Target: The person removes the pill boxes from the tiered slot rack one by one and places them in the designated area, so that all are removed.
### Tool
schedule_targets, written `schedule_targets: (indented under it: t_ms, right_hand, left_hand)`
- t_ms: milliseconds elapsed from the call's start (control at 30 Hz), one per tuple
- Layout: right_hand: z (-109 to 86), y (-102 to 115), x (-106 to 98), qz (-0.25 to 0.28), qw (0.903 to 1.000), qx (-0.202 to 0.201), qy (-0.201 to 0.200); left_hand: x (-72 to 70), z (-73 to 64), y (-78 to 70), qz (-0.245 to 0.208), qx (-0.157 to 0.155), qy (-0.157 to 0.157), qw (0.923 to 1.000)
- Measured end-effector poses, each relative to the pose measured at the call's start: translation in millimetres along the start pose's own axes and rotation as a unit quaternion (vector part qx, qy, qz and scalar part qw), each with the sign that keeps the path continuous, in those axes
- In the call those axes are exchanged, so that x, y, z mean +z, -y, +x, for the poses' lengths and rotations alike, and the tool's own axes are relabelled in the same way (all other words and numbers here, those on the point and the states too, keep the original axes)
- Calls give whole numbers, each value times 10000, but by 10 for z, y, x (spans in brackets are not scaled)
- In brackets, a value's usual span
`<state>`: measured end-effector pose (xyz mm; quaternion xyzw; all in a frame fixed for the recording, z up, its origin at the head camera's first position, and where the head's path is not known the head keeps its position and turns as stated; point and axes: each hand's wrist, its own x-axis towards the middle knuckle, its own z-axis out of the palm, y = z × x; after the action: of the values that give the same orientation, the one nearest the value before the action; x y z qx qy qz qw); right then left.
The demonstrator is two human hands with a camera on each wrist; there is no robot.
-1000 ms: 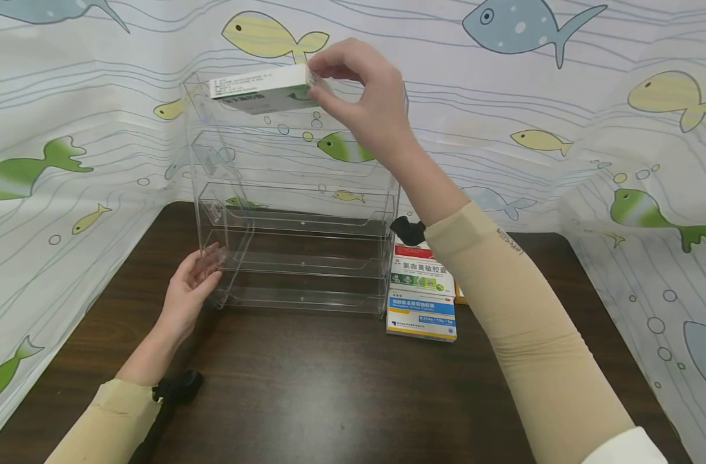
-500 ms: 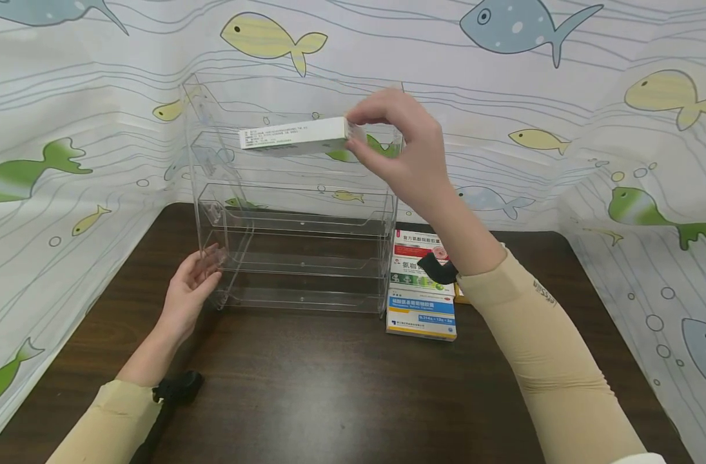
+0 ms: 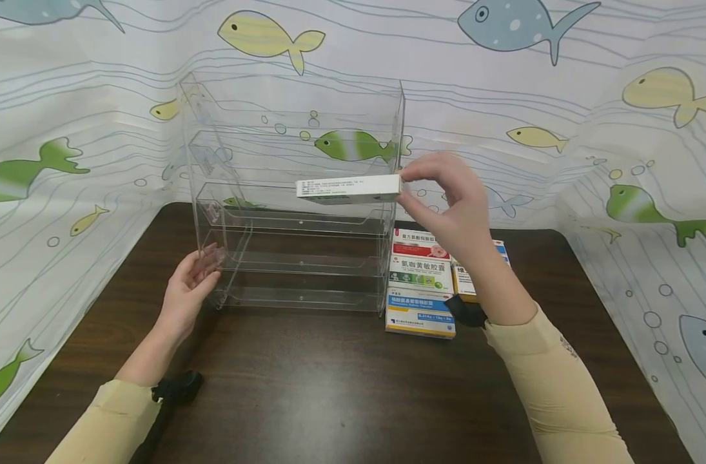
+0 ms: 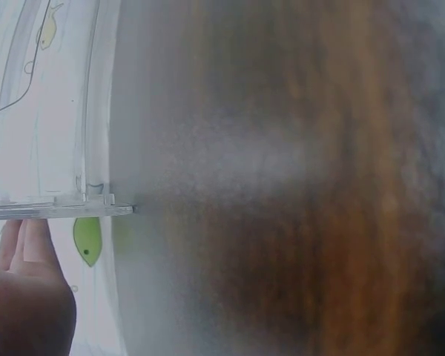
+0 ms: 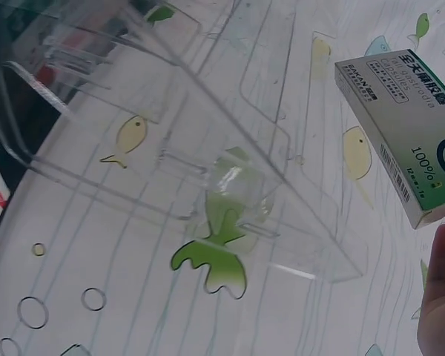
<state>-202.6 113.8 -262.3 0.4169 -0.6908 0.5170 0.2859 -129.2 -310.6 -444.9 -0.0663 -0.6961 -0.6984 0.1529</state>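
My right hand (image 3: 454, 209) pinches the right end of a flat white and green medicine box (image 3: 353, 188) between thumb and fingers. The box is held level in the air, in front of the middle tiers of a clear acrylic rack (image 3: 306, 264). In the right wrist view, the green and white face of the medicine box (image 5: 404, 130) shows printed lettering. My left hand (image 3: 193, 283) grips the rack's left side panel low down. Seen from the left wrist, its fingers (image 4: 37, 241) lie against the outside of the clear panel (image 4: 59, 210).
Right of the rack, several medicine boxes lie on the dark wooden table (image 3: 306, 386): a blue and white box (image 3: 420, 316) in front, a green and white box (image 3: 419, 276) and a red and white box (image 3: 419, 245) behind it. A fish-patterned curtain (image 3: 474, 96) hangs at the back.
My right hand has come down and to the right with the medicine box, from the rack's top to its middle height. My left hand stays on the side panel.
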Motion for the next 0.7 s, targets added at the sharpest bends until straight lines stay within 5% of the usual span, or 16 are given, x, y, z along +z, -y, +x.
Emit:
schedule_targets:
  t_ms: [267,700]
  right_hand:
    - [-375,29,-221,493,9960,703,-239]
    - [-843,136,-551,1084,9863,941,-816]
  left_hand:
    - [-12,0,8,-32,2,82,10000]
    - [-5,-22,-19,526,-255,111,9982]
